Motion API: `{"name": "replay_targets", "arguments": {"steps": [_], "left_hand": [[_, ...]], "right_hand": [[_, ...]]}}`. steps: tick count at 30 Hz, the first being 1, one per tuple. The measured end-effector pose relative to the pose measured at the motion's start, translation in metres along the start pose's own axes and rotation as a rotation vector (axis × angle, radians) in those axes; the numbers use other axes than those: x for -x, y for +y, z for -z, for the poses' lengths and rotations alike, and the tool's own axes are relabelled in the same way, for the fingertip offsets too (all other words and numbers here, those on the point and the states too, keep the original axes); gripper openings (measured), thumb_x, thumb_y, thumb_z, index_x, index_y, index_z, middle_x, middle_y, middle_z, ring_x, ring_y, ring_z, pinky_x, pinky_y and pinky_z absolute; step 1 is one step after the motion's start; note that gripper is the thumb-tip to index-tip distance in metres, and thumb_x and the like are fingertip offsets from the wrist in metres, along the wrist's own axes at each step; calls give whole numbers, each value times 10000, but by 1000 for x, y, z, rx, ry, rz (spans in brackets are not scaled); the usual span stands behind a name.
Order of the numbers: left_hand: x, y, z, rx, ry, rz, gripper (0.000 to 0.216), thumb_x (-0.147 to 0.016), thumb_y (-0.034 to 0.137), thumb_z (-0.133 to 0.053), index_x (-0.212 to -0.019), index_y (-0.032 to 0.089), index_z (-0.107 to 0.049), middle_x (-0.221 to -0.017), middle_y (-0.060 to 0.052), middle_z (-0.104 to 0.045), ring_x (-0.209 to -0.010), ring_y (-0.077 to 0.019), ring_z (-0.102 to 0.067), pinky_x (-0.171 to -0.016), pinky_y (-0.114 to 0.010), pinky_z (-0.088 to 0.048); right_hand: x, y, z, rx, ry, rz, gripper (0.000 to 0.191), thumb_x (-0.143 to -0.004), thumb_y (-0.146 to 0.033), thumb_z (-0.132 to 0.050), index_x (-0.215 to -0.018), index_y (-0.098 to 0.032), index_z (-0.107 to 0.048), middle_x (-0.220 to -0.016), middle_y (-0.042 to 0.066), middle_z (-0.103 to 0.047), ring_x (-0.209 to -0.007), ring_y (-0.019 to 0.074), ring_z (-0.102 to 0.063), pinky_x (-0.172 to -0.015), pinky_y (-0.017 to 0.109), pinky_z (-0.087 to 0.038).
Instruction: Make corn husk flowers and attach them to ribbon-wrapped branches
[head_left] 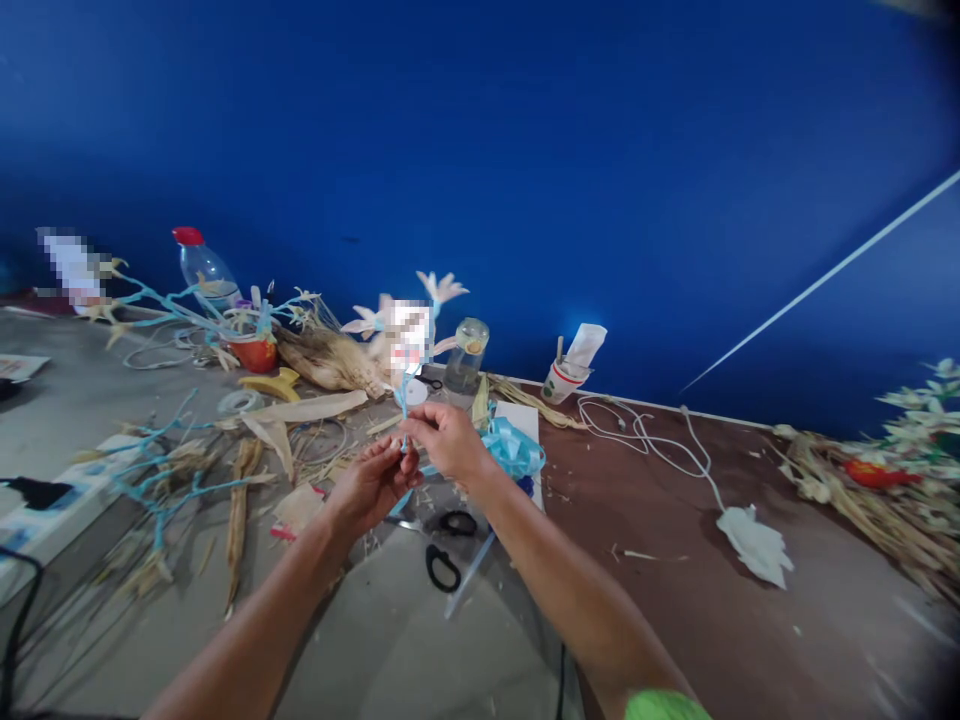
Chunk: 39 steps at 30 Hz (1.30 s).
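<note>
The fingertips of the right hand point(436, 432) close in a pinch on a blue-wrapped stem point(405, 402); just below, the left hand point(381, 482) grips its lower end, fingers curled. The stem stands nearly upright between them; pale petals point(444, 288) rise above, seemingly on it, though a blurred patch hides the join. If either pinch slackens, the wrapping could loosen or the stem twist.

Beneath the hands lie black-handled scissors point(431, 563), where a loose strip could snag. Beside the right wrist sits crumpled blue ribbon point(514, 447), which a forearm could drag. Beyond stands a glass jar point(463, 374), near enough to the petals that a careless tilt might crush them or tip it. Leftward spread corn husks point(319, 407) and blue-wrapped branches point(159, 500), easily tangled by a sweeping elbow.
</note>
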<state>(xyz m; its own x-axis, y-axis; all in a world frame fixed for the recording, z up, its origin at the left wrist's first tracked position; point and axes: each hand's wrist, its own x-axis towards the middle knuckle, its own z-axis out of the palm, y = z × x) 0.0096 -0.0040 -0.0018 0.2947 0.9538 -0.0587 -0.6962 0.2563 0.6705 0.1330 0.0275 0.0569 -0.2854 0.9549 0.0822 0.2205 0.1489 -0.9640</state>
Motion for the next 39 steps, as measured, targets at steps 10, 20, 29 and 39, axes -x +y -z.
{"name": "replay_targets", "arguments": {"steps": [10, 20, 29, 39], "left_hand": [[-1, -14, -7, -561, 341, -470, 289, -639, 217, -731, -832, 190, -517, -757, 50, -519, -531, -52, -462, -505, -181, -367], [-1, -7, 6, -948, 535, -645, 106, -699, 262, -660, -692, 178, -595, -602, 33, -544, -552, -104, -461, -536, -217, -355], [3, 2, 1, -566, 248, -231, 214, -714, 357, -671, -729, 147, -635, -601, 13, -564, -447, -62, -388, -434, -201, -265], [3, 7, -4, -127, -25, 13, 183, -720, 260, -692, -673, 129, -573, -558, 40, -483, -399, -17, -346, -457, -178, -328]], "right_hand": [[-2, 12, -5, 3, 215, 46, 212, -710, -355, -586, -675, -149, -620, -593, -27, -565, -576, 105, -484, -582, 219, -389], [0, 11, -16, 84, 205, 93, 209, -753, -338, -550, -706, -147, -619, -663, 12, -609, -650, 140, -540, -648, 245, -419], [0, 11, -10, -66, 115, 32, 190, -729, -341, -556, -677, -160, -582, -582, -32, -543, -558, 105, -481, -554, 218, -386], [2, 10, -10, -326, -2, -74, 202, -694, -350, -596, -622, -162, -572, -517, -37, -544, -474, 85, -481, -510, 207, -385]]}}
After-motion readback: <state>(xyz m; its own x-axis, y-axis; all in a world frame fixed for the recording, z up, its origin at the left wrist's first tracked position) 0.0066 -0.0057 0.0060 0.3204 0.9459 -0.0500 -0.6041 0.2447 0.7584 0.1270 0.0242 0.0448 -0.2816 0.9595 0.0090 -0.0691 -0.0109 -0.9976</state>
